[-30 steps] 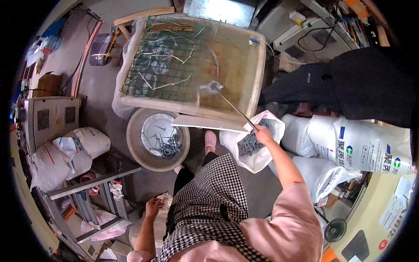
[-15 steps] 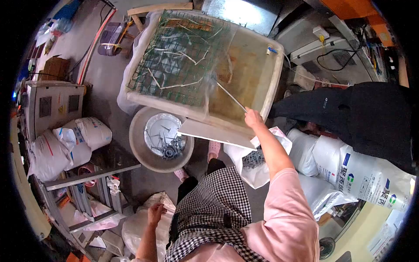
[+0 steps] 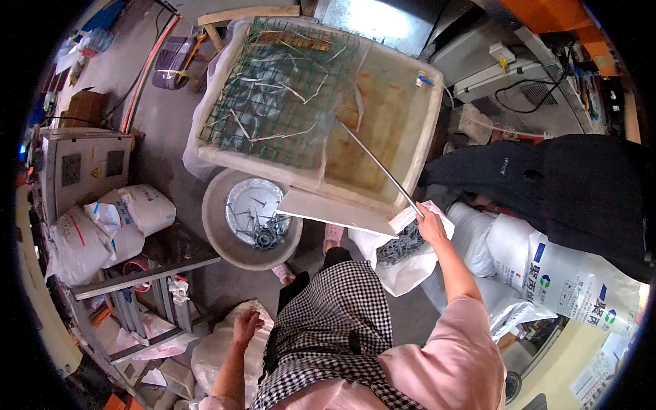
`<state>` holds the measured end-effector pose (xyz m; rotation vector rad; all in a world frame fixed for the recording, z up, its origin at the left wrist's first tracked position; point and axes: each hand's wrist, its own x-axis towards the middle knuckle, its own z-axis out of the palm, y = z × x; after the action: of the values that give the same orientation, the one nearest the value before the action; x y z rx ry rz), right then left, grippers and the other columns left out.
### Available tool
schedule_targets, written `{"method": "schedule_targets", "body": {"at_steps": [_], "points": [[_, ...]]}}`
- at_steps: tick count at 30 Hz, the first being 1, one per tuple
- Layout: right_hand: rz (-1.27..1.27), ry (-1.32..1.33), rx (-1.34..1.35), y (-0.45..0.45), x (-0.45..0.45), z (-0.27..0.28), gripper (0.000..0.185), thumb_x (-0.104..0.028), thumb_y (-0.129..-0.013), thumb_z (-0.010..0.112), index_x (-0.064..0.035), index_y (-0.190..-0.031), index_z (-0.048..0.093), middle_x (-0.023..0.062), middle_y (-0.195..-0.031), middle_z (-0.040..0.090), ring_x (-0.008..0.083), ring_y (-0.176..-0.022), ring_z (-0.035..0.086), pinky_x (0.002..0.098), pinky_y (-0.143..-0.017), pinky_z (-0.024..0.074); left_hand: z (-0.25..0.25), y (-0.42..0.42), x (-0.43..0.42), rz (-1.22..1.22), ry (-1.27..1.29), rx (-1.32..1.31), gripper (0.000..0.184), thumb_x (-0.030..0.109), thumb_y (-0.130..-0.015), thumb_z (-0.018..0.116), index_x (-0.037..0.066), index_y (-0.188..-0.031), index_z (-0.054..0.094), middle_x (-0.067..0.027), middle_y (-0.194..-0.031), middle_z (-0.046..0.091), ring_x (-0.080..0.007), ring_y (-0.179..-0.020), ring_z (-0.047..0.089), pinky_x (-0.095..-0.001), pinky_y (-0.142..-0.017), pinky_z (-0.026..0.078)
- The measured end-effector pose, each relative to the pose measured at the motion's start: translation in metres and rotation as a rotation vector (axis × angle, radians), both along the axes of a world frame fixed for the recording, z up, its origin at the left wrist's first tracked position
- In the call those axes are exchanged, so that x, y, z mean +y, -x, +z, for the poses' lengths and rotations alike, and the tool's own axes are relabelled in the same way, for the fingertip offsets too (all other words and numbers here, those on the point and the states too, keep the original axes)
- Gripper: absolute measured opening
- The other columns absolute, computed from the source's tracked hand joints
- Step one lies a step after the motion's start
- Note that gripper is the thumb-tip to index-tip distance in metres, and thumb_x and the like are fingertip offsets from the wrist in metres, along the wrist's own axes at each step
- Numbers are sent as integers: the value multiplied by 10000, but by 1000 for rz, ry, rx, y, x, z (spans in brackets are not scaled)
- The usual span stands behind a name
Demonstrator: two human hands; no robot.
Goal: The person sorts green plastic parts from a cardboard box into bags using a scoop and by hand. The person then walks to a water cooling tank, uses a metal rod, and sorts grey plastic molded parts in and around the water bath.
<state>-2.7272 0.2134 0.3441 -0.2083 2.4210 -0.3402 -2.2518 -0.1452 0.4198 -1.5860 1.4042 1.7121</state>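
Note:
My right hand (image 3: 430, 227) is closed around the end of a long thin metal rod (image 3: 379, 165). The rod slants up and left over the tub's rim, and its far tip is at the water near the edge of a green mesh. The large pale tub (image 3: 427, 137) holds cloudy brownish water on its right side. On the left the green mesh (image 3: 294, 75), with white strips on it, lies over pale pieces that I cannot make out. My left hand (image 3: 248, 326) hangs near a whitish sack (image 3: 222, 352), loosely bent, fingers apart, holding nothing.
A grey basin (image 3: 219, 229) with grey plastic parts stands below the tub. Beside it are a pale board (image 3: 335, 210) and an open white bag (image 3: 403, 270) of grey parts. At right, a person in dark clothing (image 3: 567, 184) is near full sacks (image 3: 547, 273). A metal ladder frame (image 3: 147, 277) is at left.
My right hand has drawn back toward me and slightly right, over the white bag. More of the rod shows above the tub. The dark clothing at right has shifted slightly; my left hand stays nearly put.

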Motion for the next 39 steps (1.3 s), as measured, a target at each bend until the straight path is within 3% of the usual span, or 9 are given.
{"method": "schedule_targets", "body": {"at_steps": [14, 18, 22, 24, 31, 36, 39], "points": [[9, 237, -110, 68, -83, -118, 348, -206, -818, 563, -109, -1152, 550, 208, -1068, 570, 316, -1007, 551, 343, -856, 426, 7, -1, 12, -57, 43, -132, 238, 166, -859, 544, -53, -950, 546, -121, -753, 616, -174, -648, 615, -274, -588, 509], [-20, 232, -264, 73, -101, -116, 363, -205, -812, 580, -102, -1159, 545, 203, -1062, 579, 293, -999, 560, 324, -860, 423, -3, -19, 18, -71, 18, -127, 241, 173, -862, 540, -44, -968, 540, -117, -766, 617, -168, -665, 614, -279, -596, 508], [115, 349, -168, 56, -72, -129, 361, -169, -799, 577, -80, -1148, 546, 179, -1058, 590, 273, -1000, 564, 314, -860, 422, 9, 9, 21, -81, 19, -130, 244, 179, -866, 535, -37, -980, 533, -109, -765, 614, -161, -670, 612, -270, -587, 501], [100, 302, -111, 40, -41, -112, 352, -181, -802, 561, -103, -1145, 543, 201, -1030, 576, 337, -985, 545, 368, -821, 444, 0, -3, 21, -2, -20, -100, 239, 187, -870, 532, -33, -962, 536, -103, -754, 611, -158, -662, 610, -264, -575, 495], [-3, 223, -103, 8, 30, -43, 357, -124, -802, 564, -72, -1154, 534, 230, -1041, 564, 335, -977, 556, 366, -825, 442, 1, 0, 24, -57, -1, -92, 239, 191, -872, 533, -33, -954, 538, -105, -757, 613, -156, -660, 609, -263, -571, 493], [100, 287, -210, 23, 26, -97, 352, -138, -808, 560, -48, -1147, 536, 204, -1080, 567, 307, -1023, 544, 343, -869, 422, 3, 4, 28, -55, -7, -91, 249, 199, -871, 536, -31, -966, 540, -105, -757, 612, -159, -663, 607, -267, -578, 493], [77, 306, -217, 32, 6, -126, 358, -103, -804, 564, -39, -1155, 532, 165, -1117, 569, 241, -1058, 541, 298, -890, 404, 4, 2, 29, -7, -19, -69, 262, 202, -872, 534, -42, -968, 538, -112, -759, 614, -157, -668, 601, -272, -596, 492]]}}
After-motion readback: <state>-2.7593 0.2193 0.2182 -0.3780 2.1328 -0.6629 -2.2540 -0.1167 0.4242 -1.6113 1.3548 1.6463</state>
